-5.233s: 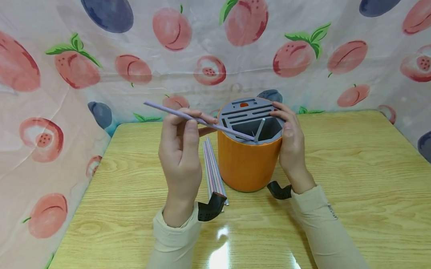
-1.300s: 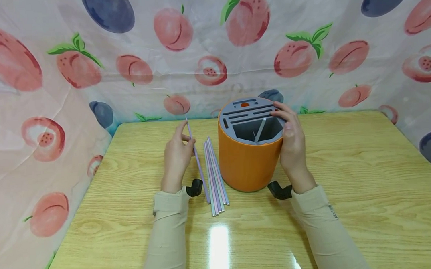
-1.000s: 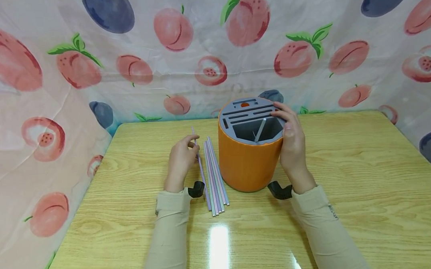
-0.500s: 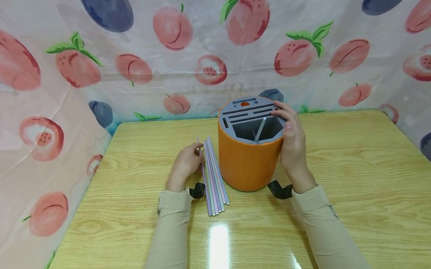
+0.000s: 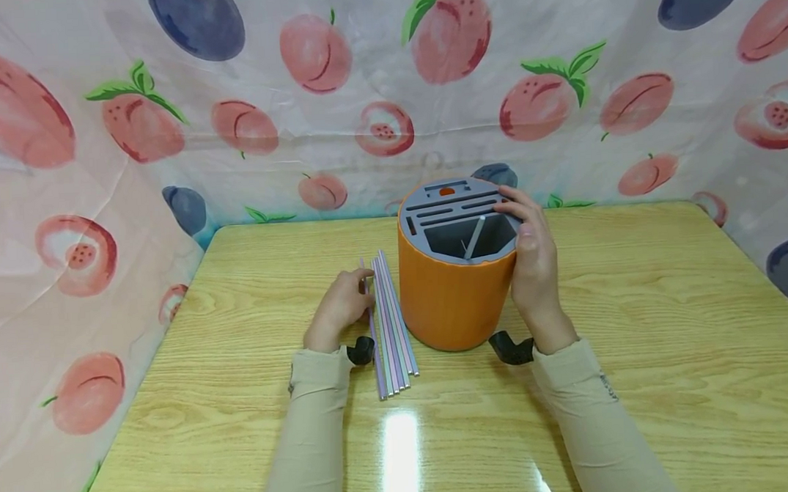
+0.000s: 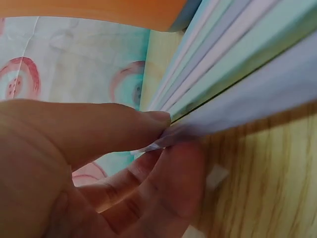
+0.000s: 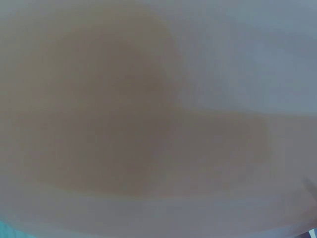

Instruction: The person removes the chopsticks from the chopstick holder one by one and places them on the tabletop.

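In the head view my left hand pinches a lilac chopstick, which lies lengthwise at the left side of a row of pastel chopsticks on the table. The left wrist view shows thumb and finger meeting on that lilac chopstick, close beside the pink, green and blue chopsticks. An orange knife holder with a grey slotted top stands upright to the right of the row. My right hand grips its right side, fingers over the rim. The right wrist view is too blurred to read.
A pale grey bar slants up within the holder's large front compartment; what it is cannot be told. The wood-grain table extends on both sides, and a fruit-print cloth rises behind its back edge and at the left.
The lilac chopstick, first raised across the holder's top, has come down to the table. My left hand has since drawn it right and toward me, beside the row. The right hand stays put.
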Demonstrator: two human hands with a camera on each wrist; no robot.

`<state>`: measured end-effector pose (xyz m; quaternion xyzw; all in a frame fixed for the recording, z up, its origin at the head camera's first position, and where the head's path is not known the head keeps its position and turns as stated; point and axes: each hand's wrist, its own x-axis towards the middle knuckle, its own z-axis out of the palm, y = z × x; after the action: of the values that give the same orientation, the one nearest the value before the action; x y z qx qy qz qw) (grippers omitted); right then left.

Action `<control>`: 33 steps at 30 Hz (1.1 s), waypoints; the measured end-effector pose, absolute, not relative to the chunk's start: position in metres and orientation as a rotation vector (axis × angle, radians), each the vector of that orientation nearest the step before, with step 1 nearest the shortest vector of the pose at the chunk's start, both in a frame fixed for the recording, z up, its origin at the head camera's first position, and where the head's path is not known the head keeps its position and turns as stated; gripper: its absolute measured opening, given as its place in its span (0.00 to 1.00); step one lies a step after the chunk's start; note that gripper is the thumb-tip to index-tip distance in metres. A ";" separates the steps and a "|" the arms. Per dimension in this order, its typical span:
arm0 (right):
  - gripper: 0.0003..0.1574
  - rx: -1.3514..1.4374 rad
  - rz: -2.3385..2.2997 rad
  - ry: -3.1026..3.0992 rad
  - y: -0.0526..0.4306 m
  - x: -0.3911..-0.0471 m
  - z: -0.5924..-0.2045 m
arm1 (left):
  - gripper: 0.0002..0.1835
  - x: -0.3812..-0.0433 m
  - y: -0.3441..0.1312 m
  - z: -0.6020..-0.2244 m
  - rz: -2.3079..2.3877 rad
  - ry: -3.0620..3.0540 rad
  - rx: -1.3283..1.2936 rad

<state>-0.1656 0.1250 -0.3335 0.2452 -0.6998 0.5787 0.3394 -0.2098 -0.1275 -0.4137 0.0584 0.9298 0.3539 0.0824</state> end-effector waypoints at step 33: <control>0.44 0.647 1.460 -1.832 0.133 -0.182 -0.348 | 0.16 -0.202 -0.118 -0.376 1.113 2.936 0.345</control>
<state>-0.1817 0.1329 -0.3480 0.2495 -0.7066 0.5632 0.3482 -0.2019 -0.1180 -0.3761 0.1093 0.9295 0.3523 -0.0088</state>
